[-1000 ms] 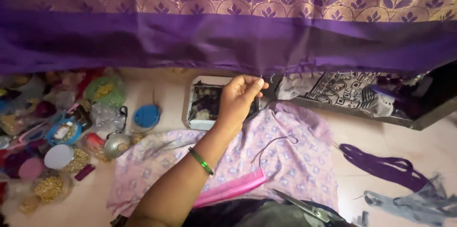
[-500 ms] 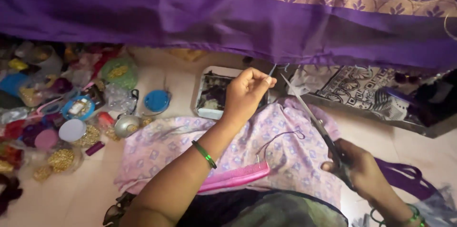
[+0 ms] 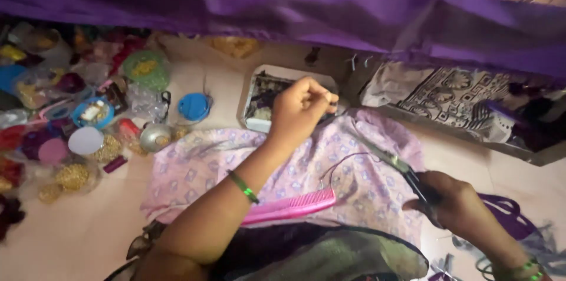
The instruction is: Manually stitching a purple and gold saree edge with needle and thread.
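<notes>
A purple cloth with a gold-patterned band (image 3: 295,4) hangs across the top of the view. My left hand (image 3: 300,110), a green bangle on its wrist, is raised just under the cloth's lower edge, fingertips pinched together on a thin thread. My right hand (image 3: 451,204) is low at the right and grips the handles of metal scissors (image 3: 383,154). Their blades point up and left toward my left hand. A dark thread (image 3: 348,160) loops over the pink floral cloth (image 3: 206,163) on my lap.
A pink comb (image 3: 289,207) lies on the floral cloth. A white tray (image 3: 250,107) of small items sits behind my left hand. Bead containers (image 3: 88,113), a blue lid (image 3: 194,106) and a metal bowl (image 3: 154,135) crowd the floor at left. A black-and-white patterned cloth (image 3: 448,95) lies at right.
My right hand has come into view from the lower right with the scissors and raised them toward my left hand. The left hand has stayed pinched under the purple cloth.
</notes>
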